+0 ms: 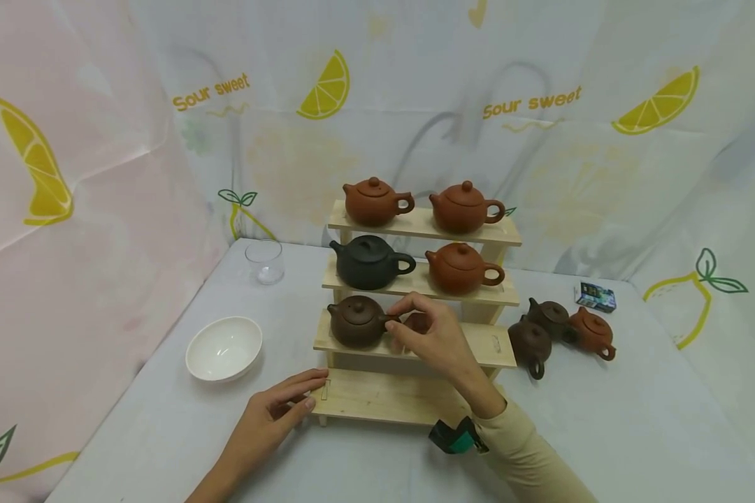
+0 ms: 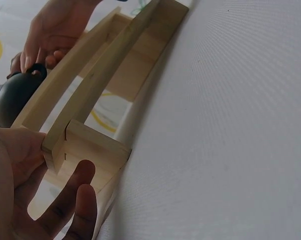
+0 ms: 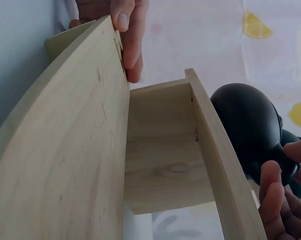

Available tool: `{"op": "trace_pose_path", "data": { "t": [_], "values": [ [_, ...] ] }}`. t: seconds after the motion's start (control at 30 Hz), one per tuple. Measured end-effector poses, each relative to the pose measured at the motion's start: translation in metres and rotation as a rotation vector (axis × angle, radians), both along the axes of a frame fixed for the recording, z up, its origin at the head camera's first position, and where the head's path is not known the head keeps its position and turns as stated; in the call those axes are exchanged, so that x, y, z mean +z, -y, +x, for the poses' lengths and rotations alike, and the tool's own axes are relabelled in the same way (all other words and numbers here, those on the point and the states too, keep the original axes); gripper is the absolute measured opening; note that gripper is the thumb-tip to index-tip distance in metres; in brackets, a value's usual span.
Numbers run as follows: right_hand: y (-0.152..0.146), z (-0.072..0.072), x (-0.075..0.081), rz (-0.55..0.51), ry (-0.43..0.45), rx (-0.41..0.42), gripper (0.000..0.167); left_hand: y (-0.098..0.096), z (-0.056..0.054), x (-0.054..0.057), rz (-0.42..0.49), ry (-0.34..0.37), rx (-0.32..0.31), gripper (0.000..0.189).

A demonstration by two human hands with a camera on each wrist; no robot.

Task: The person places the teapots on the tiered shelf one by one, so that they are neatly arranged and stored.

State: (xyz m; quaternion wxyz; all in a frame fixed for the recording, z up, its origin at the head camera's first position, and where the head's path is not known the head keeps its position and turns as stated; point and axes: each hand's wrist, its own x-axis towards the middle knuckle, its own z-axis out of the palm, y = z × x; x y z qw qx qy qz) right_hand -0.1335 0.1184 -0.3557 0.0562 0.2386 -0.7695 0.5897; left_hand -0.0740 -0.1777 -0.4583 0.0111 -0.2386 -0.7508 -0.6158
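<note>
A dark brown teapot [image 1: 356, 323] sits at the left of the rack's second-lowest tier, spout to the left. My right hand [image 1: 433, 335] pinches its handle between thumb and fingers. In the right wrist view the teapot [image 3: 250, 130] looks almost black beside the board's edge. My left hand [image 1: 278, 412] rests against the left end of the wooden display rack's bottom board [image 1: 384, 397]. Its fingers lie fairly straight there, with the thumb at the front corner; in the left wrist view, two fingers [image 2: 83, 200] hang free of the wood.
Higher tiers hold a black teapot [image 1: 368, 264] and reddish-brown teapots [image 1: 462, 269]. Several small teapots [image 1: 547, 318] cluster right of the rack near a small box [image 1: 595, 297]. Leftward stand a white bowl [image 1: 224, 349] and a clear glass cup [image 1: 265, 264]. A printed curtain surrounds the table.
</note>
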Motion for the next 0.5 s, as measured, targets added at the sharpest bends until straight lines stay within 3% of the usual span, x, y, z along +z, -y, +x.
{"op": "trace_pose_path", "data": {
  "t": [0.3,0.5],
  "values": [
    [-0.012,0.015,0.004,0.069,0.003,-0.036,0.032,0.0,0.0,0.001,-0.006,0.019,0.012,0.032],
    [-0.027,0.025,0.001,0.109,-0.028,-0.058,0.029,0.0,0.001,0.0,-0.007,0.031,0.015,0.032]
  ]
}}
